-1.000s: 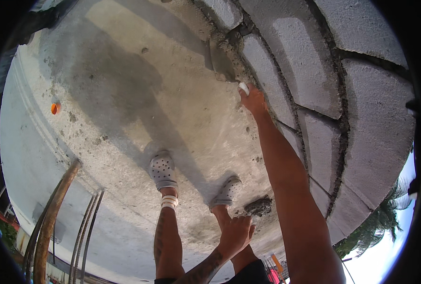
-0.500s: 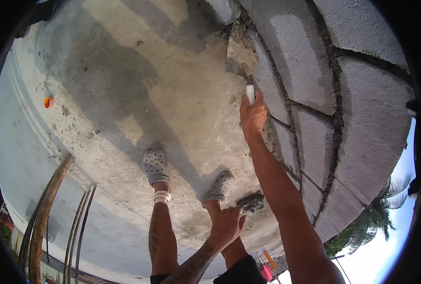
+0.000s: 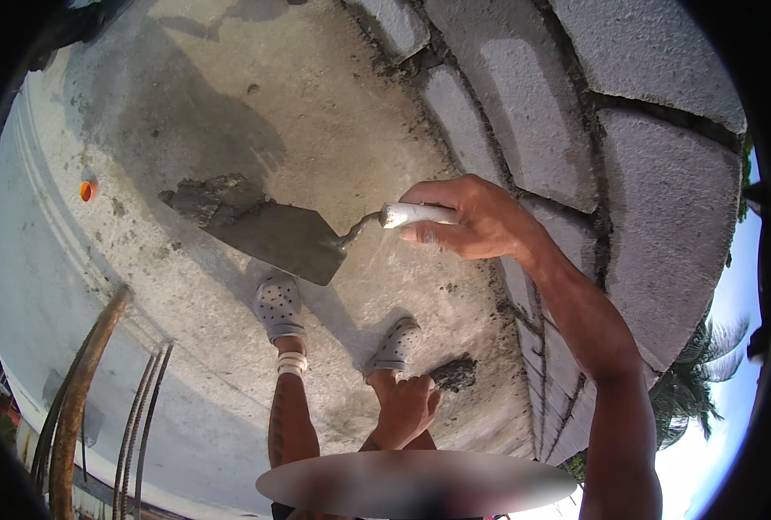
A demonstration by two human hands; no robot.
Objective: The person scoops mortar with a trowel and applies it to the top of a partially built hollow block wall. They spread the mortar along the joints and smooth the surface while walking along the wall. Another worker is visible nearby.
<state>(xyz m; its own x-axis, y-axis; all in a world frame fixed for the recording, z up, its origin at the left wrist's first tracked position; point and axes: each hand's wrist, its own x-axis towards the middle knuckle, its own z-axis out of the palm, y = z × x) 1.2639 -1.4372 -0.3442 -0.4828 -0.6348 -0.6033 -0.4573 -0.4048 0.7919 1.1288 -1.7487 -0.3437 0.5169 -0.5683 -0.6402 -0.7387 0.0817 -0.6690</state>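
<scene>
My right hand point(image 3: 481, 218) grips the white handle of a trowel point(image 3: 286, 243), its fingers wrapped round it. The grey blade points left above the concrete floor, and a lump of wet mortar point(image 3: 217, 201) lies at its far end. Low in the middle, my left hand point(image 3: 407, 409) is curled closed in front of my leg, with nothing seen in it; its palm is hidden. Just right of that hand is a dark clump of mortar point(image 3: 455, 373). Grey block wall point(image 3: 533, 113) with dark joints rises to the right of my right hand.
My feet in grey clogs point(image 3: 279, 305) stand on the concrete floor point(image 3: 351, 113). A small orange pipe end point(image 3: 88, 190) shows at the left. A rusty pole point(image 3: 87, 381) and several thin steel bars point(image 3: 143, 425) stand at the lower left. Palm fronds point(image 3: 697, 381) appear beyond the wall.
My right hand has come away from the wall's foot, nearer and rightward. The trowel has swung round leftward, so its blade and mortar now show plainly. My left hand has barely moved.
</scene>
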